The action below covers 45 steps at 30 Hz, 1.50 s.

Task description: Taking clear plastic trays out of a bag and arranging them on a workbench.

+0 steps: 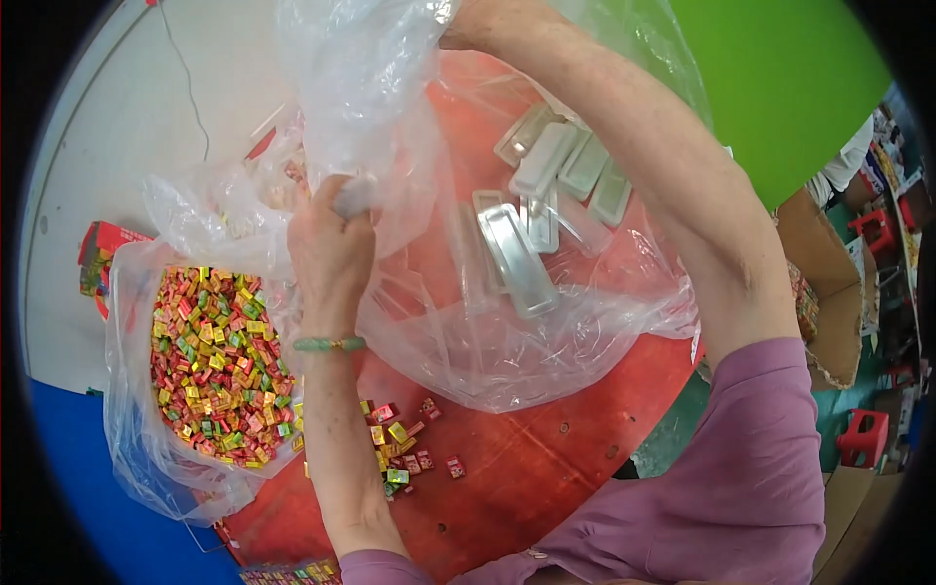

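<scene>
A large clear plastic bag (507, 375) is spread over the red table, its upper part drawn up in front of me. My left hand (336, 239), below a green bangle, is closed around a gathered fold of it. At the top edge my right hand (478, 24) grips the bag's raised part; its fingers are partly hidden by plastic and the frame's edge. Inside the bag lie several clear plastic boxes (522, 258), long and narrow, in a loose heap. To the left of my left forearm, another clear bag (127, 341) holds many small wrapped candies (219, 366).
Loose candies (398, 448) lie on the red tabletop (507, 487) beside my left forearm. A red carton (102, 258) stands at the far left. An open cardboard box (829, 283) and a red stool (863, 437) are on the right, beyond the table.
</scene>
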Motion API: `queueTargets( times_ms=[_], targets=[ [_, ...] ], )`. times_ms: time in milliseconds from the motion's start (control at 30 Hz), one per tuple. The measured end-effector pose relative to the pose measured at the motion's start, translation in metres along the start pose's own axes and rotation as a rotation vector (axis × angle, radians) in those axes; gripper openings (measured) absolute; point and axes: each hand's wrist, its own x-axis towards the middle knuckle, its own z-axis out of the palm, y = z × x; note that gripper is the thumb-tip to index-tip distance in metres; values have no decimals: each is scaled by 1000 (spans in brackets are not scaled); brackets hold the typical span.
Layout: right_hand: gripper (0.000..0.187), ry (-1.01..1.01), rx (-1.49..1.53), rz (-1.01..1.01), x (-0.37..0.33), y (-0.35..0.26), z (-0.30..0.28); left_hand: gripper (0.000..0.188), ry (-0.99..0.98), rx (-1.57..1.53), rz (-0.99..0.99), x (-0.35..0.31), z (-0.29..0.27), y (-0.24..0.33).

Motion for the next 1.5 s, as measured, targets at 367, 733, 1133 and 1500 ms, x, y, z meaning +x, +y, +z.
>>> queueTargets(
  times_ms=[367,733,1133,1500],
  targets=[
    [26,-972,183,713,-128,-92,-93,51,469,161,79,-2,22,-11],
    [64,-1052,239,986,-235,-54,-95,68,-373,-48,281,-65,75,14],
    [57,-765,166,868,-250,-13,-26,85,-216,100,124,-38,127,43],
    [35,-878,-182,981,-196,0,26,47,-62,8,-43,15,126,-22]
  ],
)
